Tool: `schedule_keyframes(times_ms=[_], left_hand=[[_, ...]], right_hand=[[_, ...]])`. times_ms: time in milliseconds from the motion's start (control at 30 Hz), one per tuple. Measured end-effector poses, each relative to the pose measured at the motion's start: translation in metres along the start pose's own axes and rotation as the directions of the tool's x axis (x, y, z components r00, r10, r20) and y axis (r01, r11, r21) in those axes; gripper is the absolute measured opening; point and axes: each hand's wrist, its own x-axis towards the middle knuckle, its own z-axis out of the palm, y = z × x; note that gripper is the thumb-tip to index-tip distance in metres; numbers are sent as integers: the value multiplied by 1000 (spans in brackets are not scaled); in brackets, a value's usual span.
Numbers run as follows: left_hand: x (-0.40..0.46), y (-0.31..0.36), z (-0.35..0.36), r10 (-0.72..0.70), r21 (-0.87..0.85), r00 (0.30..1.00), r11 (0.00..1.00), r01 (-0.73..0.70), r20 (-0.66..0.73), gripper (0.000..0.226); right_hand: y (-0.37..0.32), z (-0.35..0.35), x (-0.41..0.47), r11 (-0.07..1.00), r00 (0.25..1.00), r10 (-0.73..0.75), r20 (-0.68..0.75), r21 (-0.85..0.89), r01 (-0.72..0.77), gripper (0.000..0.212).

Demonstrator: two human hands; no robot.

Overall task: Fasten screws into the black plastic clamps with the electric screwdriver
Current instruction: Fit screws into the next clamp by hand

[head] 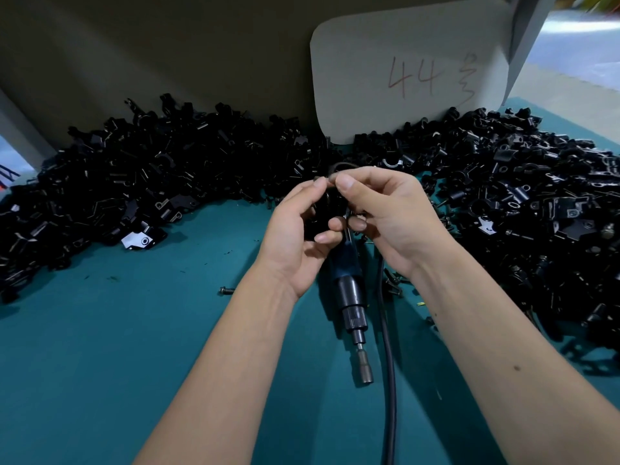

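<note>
A: Near edge of the desk (100, 347) first. Containers?

B: No bin or tray visible. Parts lie loose on the teal desk top. Nearest thing: the electric screwdriver (352, 293) lying flat mid-desk, socket bit (365, 367) pointing toward the near edge, its upper body hidden under the hands. Its black cable (389, 364) runs beside it on the right, off the near edge.

A: Hands?

B: Both raised over the screwdriver, forearms coming in from the near edge. Left hand (295, 236) has fingers curled, thumb and fingertips pinching a black plastic clamp (323, 209). Right hand (389, 216) also curled, thumb and forefinger pinching the top of the same clamp. Whether a screw is in its fingers, cannot tell, too dark and small.

A: Loose bits?

B: One screw (226, 290) alone on the desk just left of the left wrist. A few more small screws (394, 283) right of the cable, by the right wrist.

A: Farther back?

B: Long pile of black clamps (151, 182) along the far edge, curving down the right side (543, 213). Behind it a grey board (167, 62) stands upright, blocking the far view, with a pale card (409, 72) marked "44" in red leaning on it, foot in the pile.
</note>
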Motion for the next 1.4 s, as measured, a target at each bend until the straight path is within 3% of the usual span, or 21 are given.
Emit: schedule_keyframes(times_ms=[100,200,267,367,500,633,767,933,1067,1167,1400], left_hand=[[1,-1,1,9,31,1000,999,-8,-20,9],[1,0,1,-1,11,1000,1000,1,-8,15],[1,1,-1,-1,-9,1000,1000,1,-5,23],[1,1,-3,4,16,1000,1000,-5,6,18],[1,-1,-1,8,51,1000,999,-7,-4,10],[1,1,-3,11,18,1000,1000,-11,6,21],[1,-1,-3,28,68,1000,997,-28,-1,14],[1,1,-4,35,34,999,999,-35,13,20],[1,-2,-3,47,57,999,997,-48,9,13],[1,-1,-3,54,3,998,999,-54,17,21],[2,-10,-6,273,306,960,910,-281,68,18]], right_hand=[[3,1,2,999,998,8,-62,-33,-10,19],[3,-2,2,999,999,43,8,27,-43,25],[2,-4,1,998,998,36,56,41,-38,20],[2,-1,1,1000,1000,-1,2,9,1,6],[3,0,0,1000,999,4,-34,15,-4,16],[1,-1,-1,1000,999,-3,38,22,2,12],[3,2,-1,1000,999,-9,-48,-12,9,22],[4,3,-2,1000,1000,-11,15,25,11,9],[6,6,-1,1000,996,-11,-93,-1,11,34],[8,5,-1,1000,998,17,-68,-1,-17,23],[9,4,3,991,992,-88,-90,-109,78,11]])
